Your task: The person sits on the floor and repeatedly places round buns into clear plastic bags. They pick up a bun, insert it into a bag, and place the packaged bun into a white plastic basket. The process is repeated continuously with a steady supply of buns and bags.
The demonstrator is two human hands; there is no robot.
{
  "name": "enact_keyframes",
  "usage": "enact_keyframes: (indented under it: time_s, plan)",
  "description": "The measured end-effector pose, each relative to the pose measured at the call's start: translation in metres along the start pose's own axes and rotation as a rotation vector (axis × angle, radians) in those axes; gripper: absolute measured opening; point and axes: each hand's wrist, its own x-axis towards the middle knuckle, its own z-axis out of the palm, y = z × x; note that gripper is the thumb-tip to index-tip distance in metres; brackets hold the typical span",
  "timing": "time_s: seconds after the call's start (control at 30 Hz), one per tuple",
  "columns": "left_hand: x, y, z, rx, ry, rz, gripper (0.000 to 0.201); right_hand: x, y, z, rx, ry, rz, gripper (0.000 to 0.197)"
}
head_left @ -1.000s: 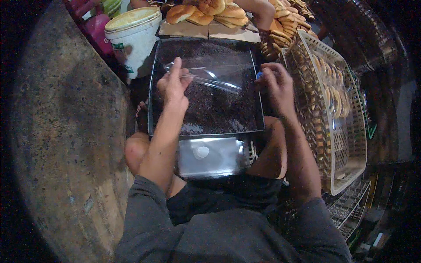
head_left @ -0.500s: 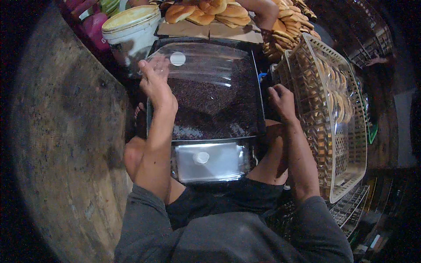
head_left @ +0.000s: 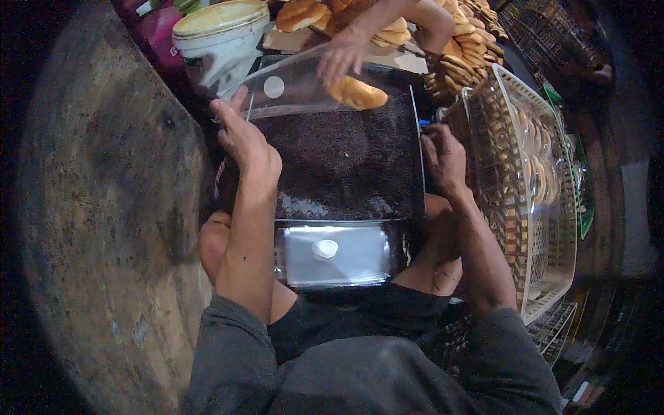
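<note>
My left hand holds up a clear plastic bag by its left end, thumb on one side and fingers behind. A white round label shows on the bag. A co-worker's hand has a golden bun at the bag's right part; whether the bun is inside cannot be told. Under the bag lies a dark, speckled tray. My right hand is at the tray's right edge, fingers curled beside a small blue thing; what they hold, if anything, is hidden.
A stack of clear bags with a white round label lies between my legs. Buns are piled at the back, flat ones to their right. A white bucket stands back left. Bagged buns fill the cream plastic crate at right.
A co-worker's hand has come in from the back with a bun at the bag. My left hand has shifted slightly left. My right hand has moved closer to the blue thing.
</note>
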Motion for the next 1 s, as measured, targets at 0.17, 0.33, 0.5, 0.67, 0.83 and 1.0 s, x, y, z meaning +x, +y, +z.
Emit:
enact_keyframes:
  time_s: [0.17, 0.33, 0.5, 0.67, 0.83, 1.0]
  plan:
    - [0.016, 0.01, -0.013, -0.052, -0.031, 0.075, 0.067, 0.066, -0.048, 0.041, -0.137, 0.146, -0.391, 0.049]
    - [0.026, 0.012, -0.016, -0.048, -0.015, 0.05, 0.067, 0.134, -0.02, 0.141, -0.426, -0.258, -0.318, 0.06]
    - [0.029, 0.01, -0.008, -0.122, -0.112, 0.037, 0.068, 0.213, 0.056, 0.171, -0.505, -0.432, -0.474, 0.039]
    - [0.031, 0.02, -0.02, -0.07, -0.093, 0.057, 0.069, 0.204, -0.037, 0.193, -0.809, -0.608, -0.641, 0.028]
    - [0.022, 0.026, -0.025, -0.085, -0.05, 0.029, 0.069, 0.126, -0.055, 0.155, -0.217, -0.291, -0.417, 0.034]
    - [0.015, 0.025, -0.023, -0.064, -0.116, -0.002, 0.068, 0.039, -0.001, 0.14, 0.094, 0.006, -0.186, 0.051]
